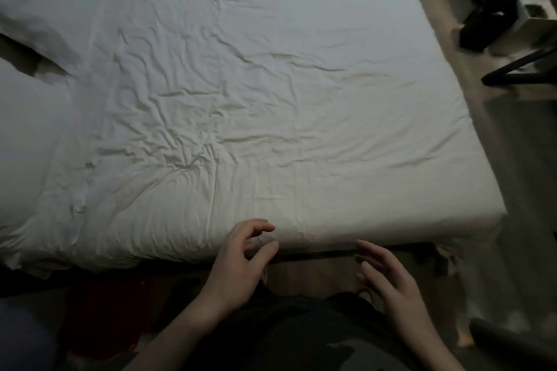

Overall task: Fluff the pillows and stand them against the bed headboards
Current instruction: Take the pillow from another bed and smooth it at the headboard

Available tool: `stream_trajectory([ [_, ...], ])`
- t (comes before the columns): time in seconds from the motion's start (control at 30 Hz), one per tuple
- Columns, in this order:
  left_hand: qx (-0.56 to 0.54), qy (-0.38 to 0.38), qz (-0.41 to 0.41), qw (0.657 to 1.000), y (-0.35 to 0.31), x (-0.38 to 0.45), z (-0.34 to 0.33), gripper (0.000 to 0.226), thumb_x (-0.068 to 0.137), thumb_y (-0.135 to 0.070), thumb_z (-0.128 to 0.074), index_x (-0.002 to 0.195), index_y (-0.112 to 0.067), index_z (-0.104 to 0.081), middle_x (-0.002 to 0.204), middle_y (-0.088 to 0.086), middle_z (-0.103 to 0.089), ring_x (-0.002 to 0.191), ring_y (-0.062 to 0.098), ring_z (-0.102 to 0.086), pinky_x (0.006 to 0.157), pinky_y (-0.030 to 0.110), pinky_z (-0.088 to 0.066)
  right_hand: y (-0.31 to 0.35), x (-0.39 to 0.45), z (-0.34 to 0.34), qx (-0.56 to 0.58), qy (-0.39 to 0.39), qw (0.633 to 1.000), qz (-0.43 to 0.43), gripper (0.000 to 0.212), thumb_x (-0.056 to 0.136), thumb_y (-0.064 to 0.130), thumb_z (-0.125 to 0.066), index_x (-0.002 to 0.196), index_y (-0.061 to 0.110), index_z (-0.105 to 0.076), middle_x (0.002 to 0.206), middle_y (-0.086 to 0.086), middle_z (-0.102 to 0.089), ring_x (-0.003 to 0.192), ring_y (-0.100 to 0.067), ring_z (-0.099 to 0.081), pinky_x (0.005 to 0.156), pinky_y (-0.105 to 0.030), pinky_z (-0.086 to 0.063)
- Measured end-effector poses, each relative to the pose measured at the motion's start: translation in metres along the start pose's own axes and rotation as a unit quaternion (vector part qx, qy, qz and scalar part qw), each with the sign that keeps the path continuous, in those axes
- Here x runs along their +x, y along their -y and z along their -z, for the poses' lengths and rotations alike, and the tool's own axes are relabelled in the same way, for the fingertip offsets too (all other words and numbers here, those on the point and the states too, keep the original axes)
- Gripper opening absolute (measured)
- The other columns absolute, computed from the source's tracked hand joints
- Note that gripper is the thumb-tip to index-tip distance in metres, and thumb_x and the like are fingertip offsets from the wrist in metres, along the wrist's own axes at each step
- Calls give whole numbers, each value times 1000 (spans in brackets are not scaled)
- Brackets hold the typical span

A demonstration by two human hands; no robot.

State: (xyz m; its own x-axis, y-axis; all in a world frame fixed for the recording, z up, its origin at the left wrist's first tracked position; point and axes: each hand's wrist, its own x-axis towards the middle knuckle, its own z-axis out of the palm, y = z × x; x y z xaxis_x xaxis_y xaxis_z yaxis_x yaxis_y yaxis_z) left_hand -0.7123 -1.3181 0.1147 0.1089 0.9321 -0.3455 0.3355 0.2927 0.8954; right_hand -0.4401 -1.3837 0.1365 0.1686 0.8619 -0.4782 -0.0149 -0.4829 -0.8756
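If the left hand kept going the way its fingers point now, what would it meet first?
The left hand, fingers loosely curled and holding nothing, points up and right over the near edge of the mattress. It would likely meet the wrinkled white sheet first, though its height above the sheet is unclear.

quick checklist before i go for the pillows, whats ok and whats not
1. Left hand free: ok, fingers loosely curled over the bed's near edge, holding nothing.
2. Right hand free: ok, relaxed, holding nothing.
3. Pillows located: ok, upper pillow and lower pillow are at the left end of the bed.
4. Pillows standing against a headboard: cannot tell, no headboard is in view.
5. Path across the sheet: ok, wrinkled, nothing lying on it.
6. Clutter away from the pillows: ok, the dark object on the floor sits beyond the bed's right end.
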Motion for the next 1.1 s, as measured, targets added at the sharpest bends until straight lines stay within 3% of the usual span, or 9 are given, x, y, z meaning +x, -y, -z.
stream_trajectory([
  [0.13, -10, -21, 3, 1000, -20, 0, -73, 34, 80, -51, -67, 110, -37, -70, 125, -15, -65, 122, 1, -60, 102, 27, -53, -5, 9, 76, 4, -2, 1000, 23, 68, 62, 78, -78, 119, 40, -73, 124, 9, -74, 122, -11, -66, 108, -51, -50],
  [0.27, -29, -24, 27, 999, -38, -22, -165, 28, 82, -46, -69, 110, -43, -69, 120, -17, -68, 118, 0, -63, 103, 33, -53, -13, 8, 166, -26, 14, 999, 23, 31, 92, 22, -67, 120, 32, -73, 122, 9, -75, 120, -9, -67, 110, -56, -48],
  [0.3, -26, -25, 24, 999, -43, -29, -186, 26, 84, -43, -70, 110, -42, -69, 120, -18, -68, 116, 0, -64, 103, 35, -53, -14, 6, 186, -33, 18, 999, 25, 31, 93, 22, -67, 122, 30, -72, 122, 9, -74, 121, -8, -66, 110, -56, -49],
  [0.43, -14, -30, 40, 999, -57, -51, -257, 26, 88, -40, -70, 113, -45, -67, 124, -18, -66, 117, 2, -64, 105, 40, -53, -12, 5, 251, -52, 37, 998, 22, 63, 71, 75, -71, 122, 37, -72, 125, 12, -72, 120, -7, -66, 107, -48, -51],
  [0.57, -21, -53, 53, 997, -76, -54, -297, 31, 80, -50, -68, 111, -51, -65, 121, -19, -66, 115, 3, -66, 105, 38, -53, -7, 21, 290, -39, 64, 997, 29, 38, 84, 46, -70, 121, 38, -72, 125, 10, -73, 122, -10, -66, 111, -56, -48],
  [0.7, -17, -61, 51, 997, -95, -27, -323, 31, 81, -48, -68, 112, -45, -67, 121, -17, -67, 115, 1, -65, 104, 36, -52, 5, 47, 317, -36, 57, 997, 30, 74, 64, 82, -72, 121, 35, -73, 125, 11, -74, 122, -9, -67, 111, -52, -48],
  [0.8, -23, -52, 46, 997, -113, 12, -344, 26, 88, -35, -71, 114, -34, -69, 123, -11, -68, 119, 2, -63, 103, 34, -53, 12, 65, 341, -24, 51, 998, 26, 37, 84, 47, -74, 119, 34, -74, 124, 7, -75, 123, -10, -66, 111, -54, -47],
  [0.87, -29, -50, 40, 998, -128, 44, -360, 26, 88, -33, -70, 114, -32, -69, 125, -10, -67, 119, 1, -61, 101, 32, -54, 16, 79, 362, -30, 46, 998, 22, 32, 87, 28, -67, 117, 37, -74, 123, 5, -75, 123, -11, -67, 111, -54, -48],
  [1.1, -43, -22, 53, 997, -164, 127, -409, 27, 86, -42, -69, 112, -37, -69, 127, -16, -65, 120, -6, -58, 101, 34, -52, 49, 132, 418, -31, 6, 999, 1, 61, 69, 65, -80, 120, 32, -75, 119, 3, -77, 122, -13, -67, 111, -47, -49],
])
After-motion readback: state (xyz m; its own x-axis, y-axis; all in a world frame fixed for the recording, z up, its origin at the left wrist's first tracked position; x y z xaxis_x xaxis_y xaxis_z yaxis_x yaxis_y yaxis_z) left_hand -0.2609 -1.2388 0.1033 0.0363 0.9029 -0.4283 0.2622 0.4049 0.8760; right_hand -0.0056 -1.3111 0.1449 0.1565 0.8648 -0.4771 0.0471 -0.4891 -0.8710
